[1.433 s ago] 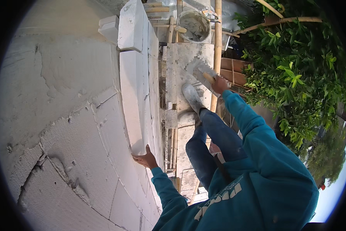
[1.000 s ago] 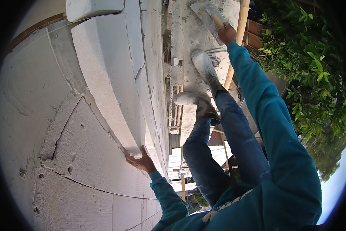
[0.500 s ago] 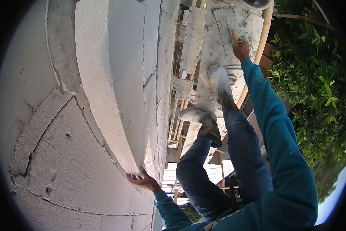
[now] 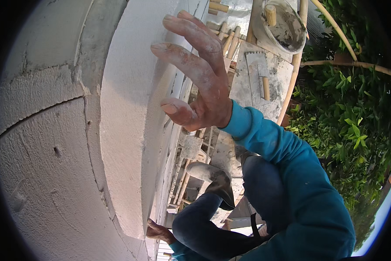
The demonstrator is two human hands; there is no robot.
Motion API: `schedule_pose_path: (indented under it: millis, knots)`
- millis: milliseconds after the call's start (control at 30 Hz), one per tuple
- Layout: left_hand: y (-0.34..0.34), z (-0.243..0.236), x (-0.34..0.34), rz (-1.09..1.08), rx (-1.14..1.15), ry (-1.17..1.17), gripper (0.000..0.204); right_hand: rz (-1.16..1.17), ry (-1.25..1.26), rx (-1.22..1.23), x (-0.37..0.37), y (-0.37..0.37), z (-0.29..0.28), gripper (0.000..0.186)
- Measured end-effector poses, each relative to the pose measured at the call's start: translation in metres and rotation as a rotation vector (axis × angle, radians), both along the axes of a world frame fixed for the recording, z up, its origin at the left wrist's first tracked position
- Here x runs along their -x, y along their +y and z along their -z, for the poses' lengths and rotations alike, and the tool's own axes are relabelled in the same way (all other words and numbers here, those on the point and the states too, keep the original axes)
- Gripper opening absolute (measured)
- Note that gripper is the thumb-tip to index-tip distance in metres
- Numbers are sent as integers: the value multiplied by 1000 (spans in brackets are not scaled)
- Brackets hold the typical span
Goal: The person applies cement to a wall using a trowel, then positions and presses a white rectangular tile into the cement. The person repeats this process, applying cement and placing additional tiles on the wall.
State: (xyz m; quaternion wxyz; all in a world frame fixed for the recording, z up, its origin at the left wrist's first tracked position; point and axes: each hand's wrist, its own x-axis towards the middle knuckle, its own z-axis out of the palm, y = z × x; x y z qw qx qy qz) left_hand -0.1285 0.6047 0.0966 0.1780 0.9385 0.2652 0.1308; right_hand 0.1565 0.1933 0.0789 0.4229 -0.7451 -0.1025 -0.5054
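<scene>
Block point(image 4: 128, 104) just left of right hand point(image 4: 206, 82), spread loose. Left hand point(image 4: 159, 232) at block's lower end; grip unclear, partly hidden.

A teal long-sleeved sweatshirt point(image 4: 321, 209) is being worn, its fabric being creased into deep folds along the right sleeve point(image 4: 286, 150) and being flecked by a few pale specks. That sleeve is being finished by a snug cuff point(image 4: 240, 122) in brighter teal. The matching left sleeve point(image 4: 184, 253) is being largely hidden by dark blue jeans point(image 4: 263, 187). A narrow dark strap point(image 4: 255, 226) is being worn near the waist. A dark-shafted, round-toed boot point(image 4: 204, 172) is being coated by pale grey dust. The bare right hand point(image 4: 209, 87) is being powdered by dust.
</scene>
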Motion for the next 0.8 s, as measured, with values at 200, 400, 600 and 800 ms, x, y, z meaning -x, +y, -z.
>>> schedule_pose_path:
  millis: [200, 400, 600, 800]
  knots:
    - [47, 90, 18, -288, -65, -224, 107, -95, -139, 180, -26, 30, -2, 35]
    - [44, 134, -2, -381, 20, -509, 110, -87, -308, 163, -45, 33, 11, 33]
    - [27, 142, -25, -452, 97, -646, 113, -65, -420, 125, -52, 34, 7, 33]
    - [26, 146, -27, -502, 142, -725, 115, -47, -424, 165, -57, 31, 7, 25]
